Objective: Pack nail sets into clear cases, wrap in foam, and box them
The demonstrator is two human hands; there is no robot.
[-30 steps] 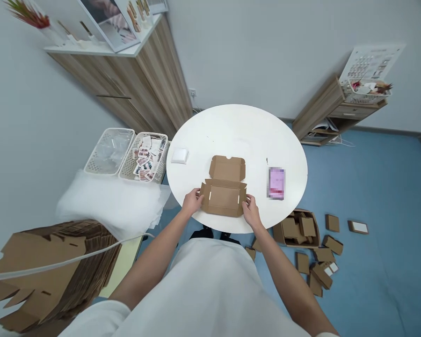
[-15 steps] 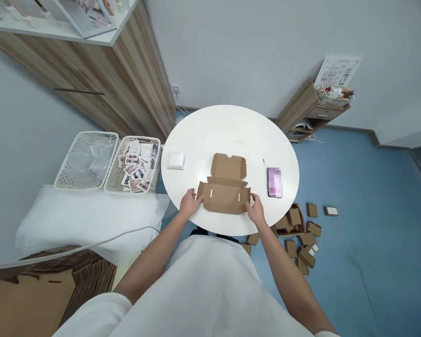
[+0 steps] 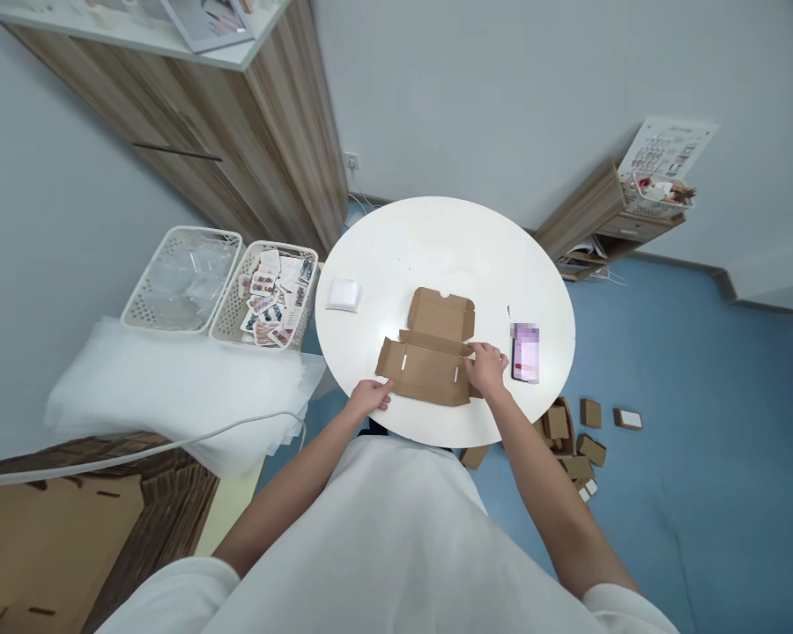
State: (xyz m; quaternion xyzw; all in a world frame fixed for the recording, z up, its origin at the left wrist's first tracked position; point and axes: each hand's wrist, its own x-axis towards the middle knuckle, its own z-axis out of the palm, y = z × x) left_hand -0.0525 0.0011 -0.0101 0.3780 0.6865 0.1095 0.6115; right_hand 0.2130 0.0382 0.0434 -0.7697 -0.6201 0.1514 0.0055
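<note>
An unfolded brown cardboard box (image 3: pixel 429 370) lies on the round white table (image 3: pixel 363 251), its lid panel pointing away from me. At its front left corner, my left hand (image 3: pixel 370 398) pinches the edge between thumb and fingers. My right hand (image 3: pixel 485 368) reaches over the right end, with its fingers closed on the side flap near the lid's fold. Part of that flap is hidden under the hand. To the right of my right hand lies a phone (image 3: pixel 525 352) with a pinkish, blurred screen. A small white packet (image 3: pixel 344 295) sits at the table's left.
Left of the table stand a basket of patterned cards (image 3: pixel 274 299) and a basket of clear plastic (image 3: pixel 185 277). White foam sheets (image 3: pixel 178 379) and stacked flat cardboard (image 3: pixel 53 537) lie below them. Small brown boxes (image 3: pixel 591 449) are scattered on the floor at right.
My right hand has moved up along the box's right end toward the fold. My left hand has slid down to the front left corner. The whole view has shifted slightly.
</note>
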